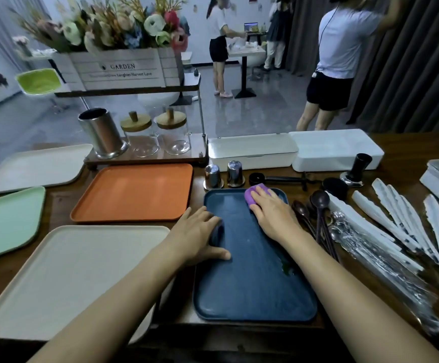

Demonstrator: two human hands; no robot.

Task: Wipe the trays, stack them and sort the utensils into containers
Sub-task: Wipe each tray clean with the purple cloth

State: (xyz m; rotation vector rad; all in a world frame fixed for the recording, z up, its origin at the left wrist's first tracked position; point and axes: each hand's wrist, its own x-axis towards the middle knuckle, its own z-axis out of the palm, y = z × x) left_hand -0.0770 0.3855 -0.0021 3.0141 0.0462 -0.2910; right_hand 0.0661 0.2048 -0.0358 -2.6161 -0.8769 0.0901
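The blue tray (255, 289) is laid on the table (58, 205) directly ahead, between the beige tray (76, 271) and the spoons (318, 205). Its long axis is directed almost straight away from the person, one short end nearest the body. The left rim is gripped by the left hand (197, 237): the fingers are curled over the edge and the thumb is laid on the tray floor. A purple cloth (252, 195) is pressed onto the far right corner by the right hand (270, 213), with the fingers held together and laid flat over it. The orange tray (134, 192) is located just beside the far left corner.
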